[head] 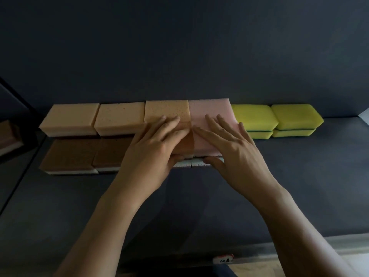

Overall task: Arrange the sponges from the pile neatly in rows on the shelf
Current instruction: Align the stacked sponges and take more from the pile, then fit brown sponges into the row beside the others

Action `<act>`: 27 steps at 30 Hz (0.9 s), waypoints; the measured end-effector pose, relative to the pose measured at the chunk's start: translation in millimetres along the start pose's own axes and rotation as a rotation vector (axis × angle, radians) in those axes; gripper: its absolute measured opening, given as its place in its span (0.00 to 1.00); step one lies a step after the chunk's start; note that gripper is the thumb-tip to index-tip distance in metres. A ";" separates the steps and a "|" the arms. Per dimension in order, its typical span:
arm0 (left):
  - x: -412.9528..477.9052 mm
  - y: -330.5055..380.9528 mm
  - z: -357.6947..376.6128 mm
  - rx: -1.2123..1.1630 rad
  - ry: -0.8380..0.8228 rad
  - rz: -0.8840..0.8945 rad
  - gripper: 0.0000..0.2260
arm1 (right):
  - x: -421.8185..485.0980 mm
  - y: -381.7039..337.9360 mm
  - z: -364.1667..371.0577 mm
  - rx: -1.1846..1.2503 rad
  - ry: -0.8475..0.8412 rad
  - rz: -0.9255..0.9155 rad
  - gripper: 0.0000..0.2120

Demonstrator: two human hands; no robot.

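Sponges stand in two rows on a dark shelf (pixel 299 176). In the back row, my left hand (pixel 151 152) lies flat on an orange sponge (pixel 165 109), thumb against its front face. Beside it, my right hand (pixel 235 148) lies flat on a pink sponge (pixel 209 108), thumb at the front edge. The two sponges touch side by side. White-based sponges (pixel 197 163) show below my thumbs. Two more orange sponges (pixel 69 116) (pixel 119 115) sit to the left, and two yellow-green stacks (pixel 253 116) (pixel 295 115) to the right.
The front row holds darker, shadowed sponges with white bases (pixel 67 154) (pixel 111 152) at the left. A glossy side wall (pixel 12 136) closes the shelf's left end. The shelf's front edge (pixel 299 240) runs below my arms, with a small red-and-white object (pixel 223 258) beneath it.
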State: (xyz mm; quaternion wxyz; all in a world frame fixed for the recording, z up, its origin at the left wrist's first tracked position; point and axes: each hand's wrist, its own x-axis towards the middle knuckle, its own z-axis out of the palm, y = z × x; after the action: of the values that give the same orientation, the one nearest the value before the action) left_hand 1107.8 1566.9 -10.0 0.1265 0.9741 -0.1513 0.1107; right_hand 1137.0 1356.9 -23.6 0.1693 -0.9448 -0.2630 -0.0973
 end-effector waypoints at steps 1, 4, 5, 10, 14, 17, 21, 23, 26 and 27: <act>-0.1 0.5 -0.6 0.000 0.000 -0.002 0.30 | -1.2 0.0 0.1 -0.008 0.006 -0.010 0.35; -1.4 2.2 -3.5 0.030 -0.005 -0.002 0.28 | -4.2 -0.7 -1.6 -0.036 0.000 -0.025 0.35; -2.3 4.0 -5.0 0.044 -0.006 -0.007 0.28 | -5.0 -1.2 -3.4 -0.043 -0.010 -0.025 0.36; -21.9 17.4 -21.4 0.020 0.060 -0.073 0.28 | -12.1 -13.0 -18.9 0.047 0.003 -0.065 0.34; -58.0 14.5 -30.9 0.028 0.198 -0.155 0.20 | -13.0 -41.2 -20.5 0.209 0.110 -0.195 0.25; -92.0 3.2 -38.7 0.041 0.220 -0.245 0.18 | -8.6 -71.9 -7.8 0.328 0.116 -0.316 0.22; -132.5 -19.8 -53.4 0.107 0.178 -0.437 0.19 | 1.8 -115.0 12.8 0.334 0.023 -0.423 0.24; -149.1 -35.8 -59.9 0.123 0.175 -0.496 0.20 | 8.5 -136.6 22.4 0.327 -0.007 -0.459 0.24; -171.8 -65.5 -69.8 0.135 0.184 -0.555 0.20 | 20.4 -172.0 34.3 0.305 -0.027 -0.496 0.26; -178.3 -76.5 -73.3 0.140 0.184 -0.565 0.20 | 25.6 -184.3 38.1 0.296 -0.037 -0.502 0.26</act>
State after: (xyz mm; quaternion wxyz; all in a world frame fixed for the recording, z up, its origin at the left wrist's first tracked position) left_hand 953.7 1705.5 -2.4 0.0978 0.9699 0.1457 0.1688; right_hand 1064.4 1531.2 -2.3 0.2714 -0.8167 -0.5030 -0.0794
